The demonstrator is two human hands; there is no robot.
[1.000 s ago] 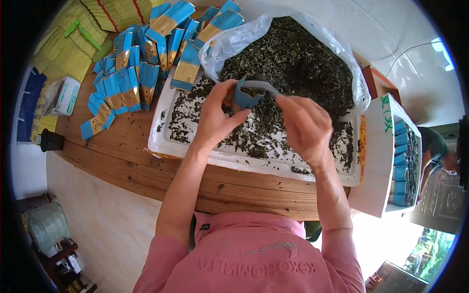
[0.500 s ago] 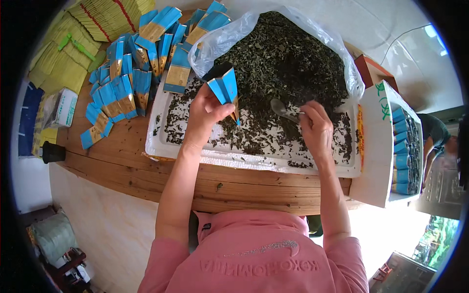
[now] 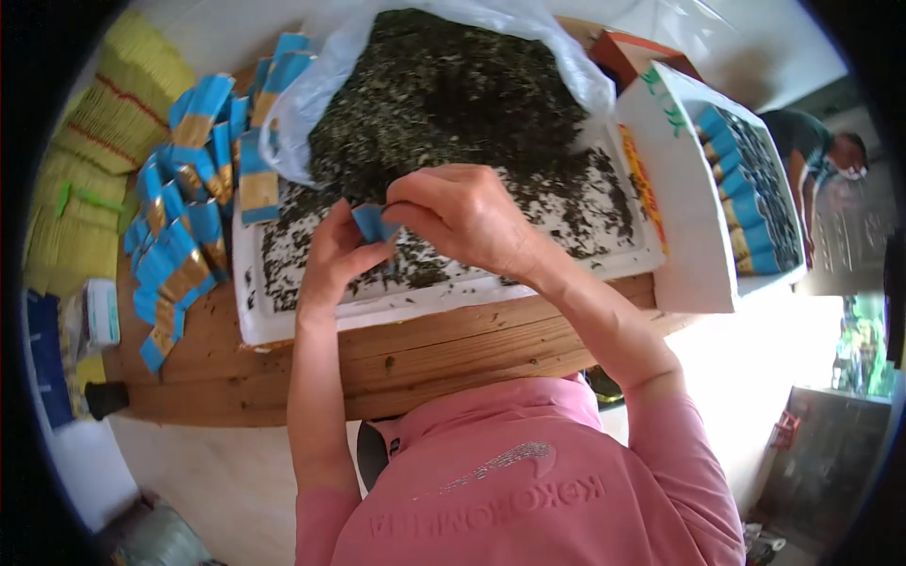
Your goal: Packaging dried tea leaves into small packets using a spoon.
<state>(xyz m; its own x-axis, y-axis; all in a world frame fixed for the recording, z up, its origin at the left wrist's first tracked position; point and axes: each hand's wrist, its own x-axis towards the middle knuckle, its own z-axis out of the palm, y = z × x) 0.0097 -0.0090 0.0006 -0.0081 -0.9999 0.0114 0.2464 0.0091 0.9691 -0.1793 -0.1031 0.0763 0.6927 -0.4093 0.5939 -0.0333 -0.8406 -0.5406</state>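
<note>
My left hand (image 3: 332,255) is closed around a small blue and gold packet (image 3: 374,224) above the front of a white foam tray (image 3: 444,304). Over the packet's upper end my right hand (image 3: 464,215) is bent, thumb and fingers pressed together against or right beside it. What those fingers pinch is hidden, and no spoon shows. Dark dried leaves, which look like tea (image 3: 444,94), are heaped behind my hands in a clear plastic bag (image 3: 311,104); loose leaves lie scattered across the tray.
Several blue and gold packets (image 3: 184,255) are piled on the wooden table (image 3: 236,377) at left, near yellow stacks (image 3: 104,123). At right stands a white box (image 3: 675,226) with filled packets in rows. Beyond it is another person (image 3: 802,141).
My right hand has come left from the spoon in the tea to the packet. The left hand has lowered and tilted the packet. The whole view has shifted and turned.
</note>
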